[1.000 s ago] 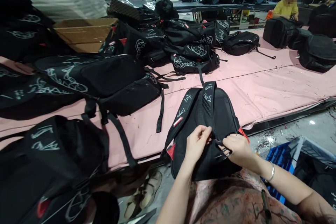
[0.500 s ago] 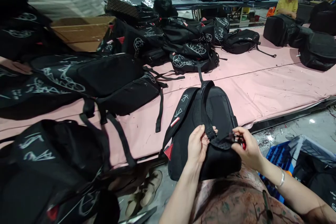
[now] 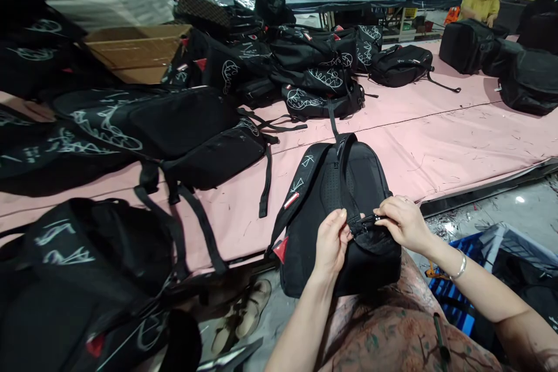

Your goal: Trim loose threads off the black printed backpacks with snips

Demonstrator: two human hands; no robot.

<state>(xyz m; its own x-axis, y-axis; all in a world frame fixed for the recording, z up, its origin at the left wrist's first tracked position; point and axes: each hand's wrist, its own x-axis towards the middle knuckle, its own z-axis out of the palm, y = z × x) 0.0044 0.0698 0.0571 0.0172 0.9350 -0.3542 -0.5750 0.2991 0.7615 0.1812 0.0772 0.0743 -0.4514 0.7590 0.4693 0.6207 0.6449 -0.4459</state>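
Note:
A black backpack (image 3: 300,261) rests back side up at the near edge of the pink-covered table, against my lap. White line drawings and a small red-and-white label mark one of its shoulder straps (image 3: 299,180). My left hand (image 3: 332,238) pinches the lower end of the other shoulder strap (image 3: 346,180), beside its webbing. Fingers and thumb of my right hand (image 3: 403,222) close on a small, thin dark tool (image 3: 370,219), which points left at that strap end. Its exact kind is too small to make out.
More black backpacks (image 3: 183,133) lie along the pink table (image 3: 436,145), with loose threads scattered over the cloth. A blue crate (image 3: 455,308) with dark items stands on the floor at my right. Across the table sits a person in yellow (image 3: 479,4). Sandals (image 3: 253,308) lie below.
My right hand has moved slightly up and left and turned, bringing the small tool against the strap end. A red part seen in that hand before is now hidden. My left hand keeps its pinch.

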